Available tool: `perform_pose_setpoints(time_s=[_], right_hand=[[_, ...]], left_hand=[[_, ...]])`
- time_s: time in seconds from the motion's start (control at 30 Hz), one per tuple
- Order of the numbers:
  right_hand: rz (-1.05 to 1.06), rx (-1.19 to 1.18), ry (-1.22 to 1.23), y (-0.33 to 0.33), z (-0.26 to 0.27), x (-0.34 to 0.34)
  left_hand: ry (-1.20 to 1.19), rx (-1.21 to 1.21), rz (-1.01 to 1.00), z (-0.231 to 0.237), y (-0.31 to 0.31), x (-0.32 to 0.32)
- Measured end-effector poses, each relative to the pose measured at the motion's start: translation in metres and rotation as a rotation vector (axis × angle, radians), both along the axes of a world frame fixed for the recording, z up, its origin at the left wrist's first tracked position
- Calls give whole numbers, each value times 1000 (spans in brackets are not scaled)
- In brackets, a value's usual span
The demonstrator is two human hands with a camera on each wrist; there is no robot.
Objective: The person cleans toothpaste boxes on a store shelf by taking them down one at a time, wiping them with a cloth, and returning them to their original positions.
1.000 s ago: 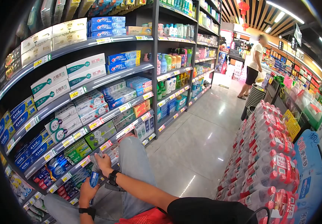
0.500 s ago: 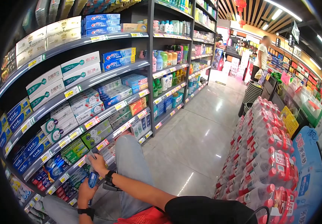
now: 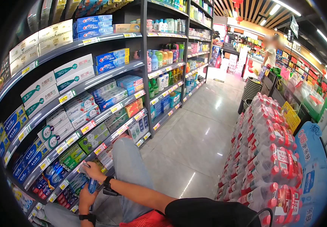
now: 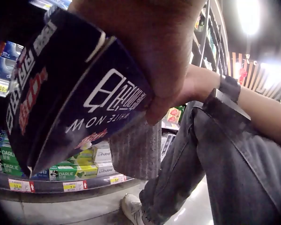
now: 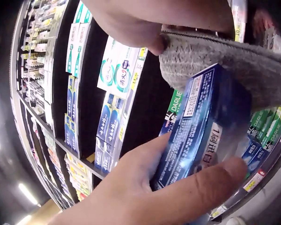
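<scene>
My left hand [image 3: 87, 198] holds a dark blue toothpaste box [image 4: 107, 93] marked WHITE NOW, its thumb along one side in the right wrist view. A grey ribbed cloth [image 5: 196, 58] is pinched in my right hand [image 3: 95, 173], and it hangs beside the box. In the right wrist view the cloth overlaps the upper end of the box. Both hands are close together over my lap, in front of the lower shelves, and a dark band circles each wrist.
Shelves of boxed toothpaste [image 3: 74, 72] rise on the left, with price tags along their edges. Shrink-wrapped bottles [image 3: 273, 151] are stacked on the right. Between them runs a tiled aisle [image 3: 186, 143]; a person [image 3: 271, 53] stands at its far end near stacked baskets [image 3: 249, 92].
The head view has turned slightly right, so the shelves sit further left. Both hands keep their holds on box and cloth, the right hand now lower in view. The far person has changed stance.
</scene>
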State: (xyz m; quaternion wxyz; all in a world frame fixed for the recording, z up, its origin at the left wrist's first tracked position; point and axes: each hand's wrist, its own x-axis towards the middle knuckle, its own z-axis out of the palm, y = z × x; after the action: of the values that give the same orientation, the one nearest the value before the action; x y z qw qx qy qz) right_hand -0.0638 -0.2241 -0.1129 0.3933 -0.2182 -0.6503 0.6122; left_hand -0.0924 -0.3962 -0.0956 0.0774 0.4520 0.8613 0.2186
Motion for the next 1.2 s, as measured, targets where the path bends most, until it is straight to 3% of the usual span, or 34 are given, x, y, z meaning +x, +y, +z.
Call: perform_pose_setpoints(time_s=[0.13,0.2,0.3,0.37,0.43,0.47,0.5,0.6,0.7,0.77,0.83,0.87,1.13,1.2], right_hand=[[215,284,79,-8,-2,1],[432,452,84,-15,13,16],[432,638,84,-23,14,23],[483,591,2,-22,22,25],[415,644,223,-21,19,22],[467,609,213,-19,18,22],[512,576,202,-18,24,25],[573,501,282,-19,24,24],[547,430,262,-21,19,17],[517,375,288,-23,9,8],[587,407,255,-19,18,13],[559,401,301,-20,15,11],[639,-19,306,-15,39,25],[602,-30,272,-14,46,30]], left_hand=[[-62,-10,-25,1,0,-3],[-65,159,-30,-7,0,-12],[-77,230,6,-4,-3,-17],[-82,204,80,1,-1,-18],[-91,203,128,8,-5,-20],[-114,203,140,12,-3,-20],[-217,398,6,18,-1,-16],[-189,179,60,9,-5,-30],[-64,384,148,-18,-8,-53],[-46,-255,282,-47,-13,-104],[-385,359,327,-30,-16,-73],[-466,493,303,-28,-14,-71],[-830,547,180,2,4,-73],[-878,554,162,2,2,-73]])
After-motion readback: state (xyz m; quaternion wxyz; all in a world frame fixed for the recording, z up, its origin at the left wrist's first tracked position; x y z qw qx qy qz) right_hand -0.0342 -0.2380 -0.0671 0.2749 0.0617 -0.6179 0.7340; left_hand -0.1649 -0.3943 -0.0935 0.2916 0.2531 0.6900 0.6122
